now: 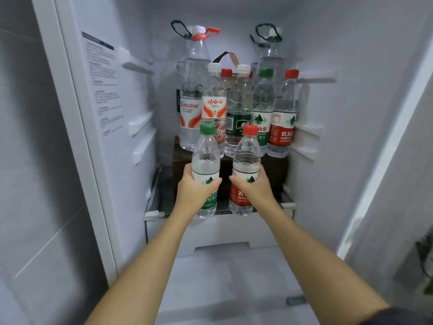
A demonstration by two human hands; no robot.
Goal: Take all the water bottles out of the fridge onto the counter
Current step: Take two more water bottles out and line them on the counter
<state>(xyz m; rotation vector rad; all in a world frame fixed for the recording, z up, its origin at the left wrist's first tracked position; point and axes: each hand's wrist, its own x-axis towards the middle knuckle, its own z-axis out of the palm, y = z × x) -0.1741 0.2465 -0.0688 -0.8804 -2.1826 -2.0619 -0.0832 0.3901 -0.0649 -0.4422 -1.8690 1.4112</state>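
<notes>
- Right, fridge [328,137] held a cluster of bottles [239,106] on a dark box [274,170], behind my two.
- Green-cap bottle [206,158] in my left hand [194,191], red-cap bottle [247,153] in my right hand [255,188]: fingers wrapped mid-label, both upright.
- Best pulled straight back, kept apart, clear of that cluster.

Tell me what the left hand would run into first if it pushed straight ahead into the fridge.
Likely the front of the dark box, just behind the left hand and the green-capped bottle it grips; the standing bottles sit higher, on top of it. Depth is unclear.
</notes>
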